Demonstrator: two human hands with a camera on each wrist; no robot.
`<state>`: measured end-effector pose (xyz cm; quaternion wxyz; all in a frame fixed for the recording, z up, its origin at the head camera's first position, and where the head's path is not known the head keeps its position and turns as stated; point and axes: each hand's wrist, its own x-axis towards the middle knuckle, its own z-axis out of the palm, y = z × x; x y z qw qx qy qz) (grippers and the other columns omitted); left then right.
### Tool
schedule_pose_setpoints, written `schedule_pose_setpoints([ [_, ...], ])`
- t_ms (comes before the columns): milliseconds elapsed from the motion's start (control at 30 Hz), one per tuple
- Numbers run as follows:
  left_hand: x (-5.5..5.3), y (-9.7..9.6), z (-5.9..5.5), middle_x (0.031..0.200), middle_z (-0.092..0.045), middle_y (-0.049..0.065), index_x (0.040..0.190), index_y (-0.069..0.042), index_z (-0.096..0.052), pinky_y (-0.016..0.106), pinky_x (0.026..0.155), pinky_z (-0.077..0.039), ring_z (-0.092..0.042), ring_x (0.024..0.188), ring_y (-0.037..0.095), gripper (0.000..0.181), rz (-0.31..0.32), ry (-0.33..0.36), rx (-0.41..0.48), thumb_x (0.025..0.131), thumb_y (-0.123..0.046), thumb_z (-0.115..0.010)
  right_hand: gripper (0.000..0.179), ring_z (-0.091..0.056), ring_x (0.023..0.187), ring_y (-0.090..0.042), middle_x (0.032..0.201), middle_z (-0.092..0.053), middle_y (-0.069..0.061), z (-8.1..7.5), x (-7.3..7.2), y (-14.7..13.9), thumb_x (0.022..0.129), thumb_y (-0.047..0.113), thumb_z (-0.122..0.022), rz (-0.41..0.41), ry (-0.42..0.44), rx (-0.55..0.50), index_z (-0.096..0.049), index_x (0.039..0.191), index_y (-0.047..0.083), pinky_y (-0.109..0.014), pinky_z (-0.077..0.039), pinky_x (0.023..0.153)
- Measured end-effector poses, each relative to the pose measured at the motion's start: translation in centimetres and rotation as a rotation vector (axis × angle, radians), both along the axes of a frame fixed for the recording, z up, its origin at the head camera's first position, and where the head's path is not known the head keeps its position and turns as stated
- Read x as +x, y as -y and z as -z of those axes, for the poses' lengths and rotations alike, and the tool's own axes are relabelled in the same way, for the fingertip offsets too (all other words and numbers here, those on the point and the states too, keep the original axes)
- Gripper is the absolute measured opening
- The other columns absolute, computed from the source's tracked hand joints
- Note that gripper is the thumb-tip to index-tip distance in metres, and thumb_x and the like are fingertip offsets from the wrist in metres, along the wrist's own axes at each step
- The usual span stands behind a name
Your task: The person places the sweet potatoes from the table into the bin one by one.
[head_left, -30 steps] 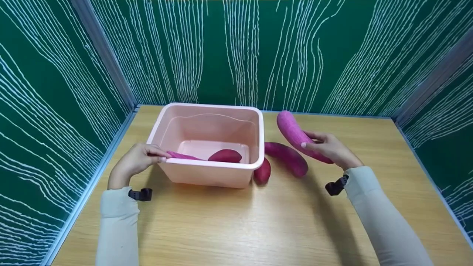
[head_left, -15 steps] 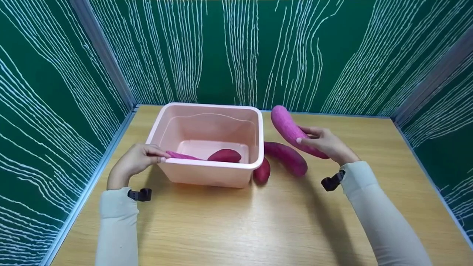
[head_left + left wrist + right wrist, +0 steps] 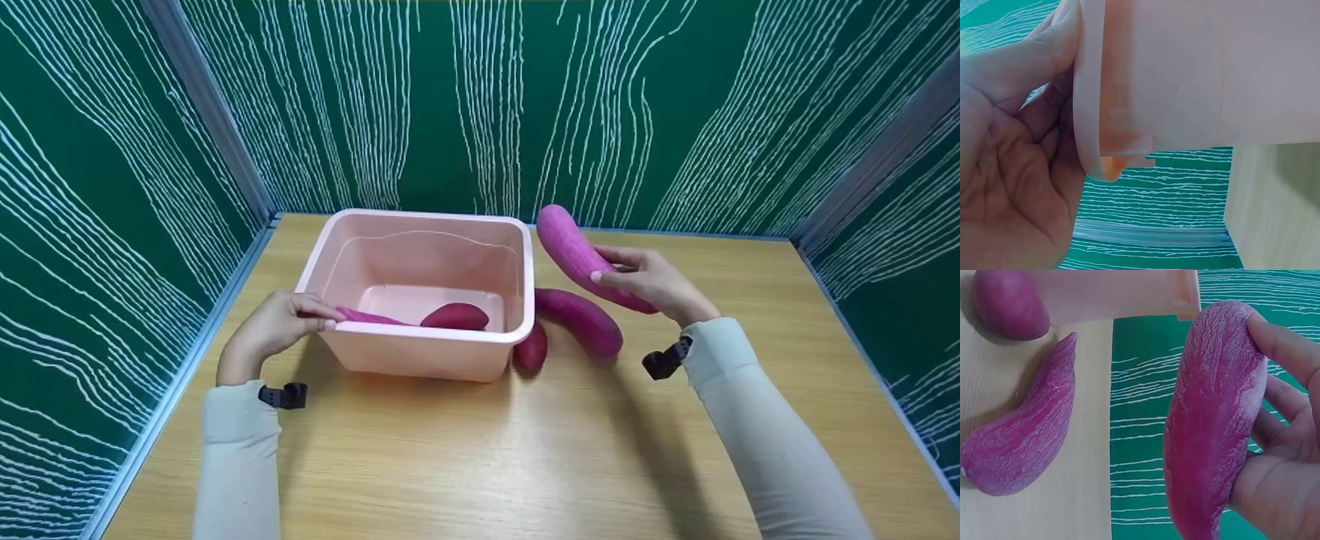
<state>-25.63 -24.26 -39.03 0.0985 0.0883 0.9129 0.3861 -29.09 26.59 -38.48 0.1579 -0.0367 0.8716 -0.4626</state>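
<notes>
My right hand [image 3: 652,281] grips a long, curved pink sweet potato [image 3: 570,244], raised beside the right rim of a pale pink plastic bin [image 3: 424,360]. The right wrist view shows its wrinkled skin, with the thumb on one side. My left hand [image 3: 281,322] pinches the bin's rim at the front left corner; in the left wrist view its thumb and fingers are pressed to that rim. Inside the bin lie a dark red sweet potato [image 3: 456,316] and a thin pink one [image 3: 371,316], both partly hidden by the front wall.
On the wooden table [image 3: 450,465], right of the bin, lie a curved purple sweet potato [image 3: 581,322] and a rounder dark red one [image 3: 531,352] close to the bin's wall. Green walls [image 3: 435,112] with white wavy lines enclose the table.
My right hand has moved left and a little up, bringing the pink sweet potato closer to the bin. The left hand stays on the rim.
</notes>
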Motion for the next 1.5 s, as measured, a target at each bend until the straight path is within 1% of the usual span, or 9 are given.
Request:
schedule_pose_setpoints([
  [167, 0.0, -0.1, -0.1, 0.120, -0.066, 0.017, 0.104, -0.006, -0.075, 0.051, 0.103, -0.045, -0.050, 0.119, 0.035, 0.018, -0.004, 0.011, 0.005, 0.088, -0.004, -0.066, 0.077, -0.048, 0.124, -0.029, 0.142, -0.049, -0.008, -0.3, -0.2, 0.5, 0.079, 0.056, -0.070, 0.004, 0.003, -0.002, -0.042, 0.146, 0.029, -0.044, -0.045, 0.101],
  [400, 0.1, -0.2, -0.3, 0.121, -0.065, 0.017, 0.105, -0.007, -0.075, 0.052, 0.105, -0.043, -0.048, 0.120, 0.035, 0.019, -0.026, 0.047, 0.016, 0.088, -0.003, -0.066, 0.075, -0.049, 0.121, -0.027, 0.140, -0.052, -0.007, -0.9, -0.2, 1.1, 0.079, 0.056, -0.070, 0.008, 0.011, -0.009, -0.043, 0.145, 0.031, -0.039, -0.047, 0.097],
  [600, 0.1, -0.3, -0.3, 0.122, -0.065, 0.018, 0.106, -0.006, -0.075, 0.052, 0.105, -0.042, -0.047, 0.122, 0.036, 0.020, -0.032, 0.064, 0.021, 0.088, -0.003, -0.066, 0.072, -0.051, 0.120, -0.025, 0.139, -0.053, -0.003, -1.3, -0.3, 1.8, 0.080, 0.054, -0.071, 0.008, 0.022, -0.036, -0.044, 0.143, 0.036, -0.039, -0.046, 0.098],
  [700, 0.0, -0.3, -0.2, 0.122, -0.065, 0.017, 0.105, -0.007, -0.075, 0.051, 0.105, -0.043, -0.047, 0.122, 0.036, 0.019, -0.036, 0.072, 0.029, 0.088, -0.003, -0.066, 0.070, -0.054, 0.116, -0.023, 0.138, -0.054, -0.002, -1.3, -0.4, 2.1, 0.080, 0.055, -0.070, 0.007, 0.020, -0.040, -0.045, 0.142, 0.037, -0.035, -0.048, 0.094],
  [833, 0.1, -0.2, 0.0, 0.121, -0.066, 0.017, 0.104, -0.007, -0.075, 0.050, 0.103, -0.045, -0.047, 0.121, 0.035, 0.019, -0.028, 0.051, 0.031, 0.089, -0.003, -0.065, 0.068, -0.055, 0.112, -0.023, 0.135, -0.056, -0.003, -1.5, -0.5, 2.4, 0.081, 0.054, -0.070, -0.003, 0.012, -0.043, -0.046, 0.142, 0.036, -0.031, -0.049, 0.089],
  [933, 0.1, -0.1, 0.0, 0.121, -0.066, 0.017, 0.104, -0.007, -0.075, 0.050, 0.102, -0.046, -0.048, 0.120, 0.035, 0.019, -0.024, 0.042, 0.030, 0.089, -0.003, -0.065, 0.066, -0.055, 0.112, -0.023, 0.133, -0.057, -0.002, -1.6, -0.6, 2.7, 0.080, 0.053, -0.071, -0.004, 0.020, -0.049, -0.047, 0.140, 0.039, -0.031, -0.049, 0.090],
  [1033, 0.1, -0.1, -0.1, 0.121, -0.066, 0.017, 0.105, -0.007, -0.075, 0.050, 0.103, -0.045, -0.048, 0.120, 0.034, 0.020, -0.031, 0.056, 0.037, 0.089, -0.003, -0.065, 0.065, -0.054, 0.114, -0.024, 0.133, -0.057, -0.001, -1.7, -0.8, 3.0, 0.079, 0.053, -0.072, -0.014, 0.023, -0.057, -0.049, 0.138, 0.042, -0.034, -0.049, 0.091],
  [1300, 0.1, 0.0, -0.2, 0.123, -0.065, 0.017, 0.106, -0.008, -0.075, 0.050, 0.102, -0.046, -0.048, 0.119, 0.034, 0.021, -0.028, 0.062, 0.034, 0.090, -0.002, -0.063, 0.055, -0.057, 0.113, -0.021, 0.132, -0.059, 0.004, -2.1, -1.0, 4.2, 0.080, 0.051, -0.072, -0.045, -0.007, -0.089, -0.054, 0.132, 0.045, -0.033, -0.050, 0.091],
  [1500, 0.1, 0.0, -0.2, 0.124, -0.064, 0.017, 0.108, -0.006, -0.073, 0.051, 0.103, -0.045, -0.047, 0.121, 0.035, 0.021, -0.024, 0.065, 0.038, 0.090, -0.001, -0.063, 0.054, -0.056, 0.113, -0.021, 0.130, -0.060, 0.006, -2.3, -1.1, 5.1, 0.078, 0.050, -0.074, -0.059, 0.001, -0.108, -0.056, 0.129, 0.047, -0.033, -0.051, 0.091],
])
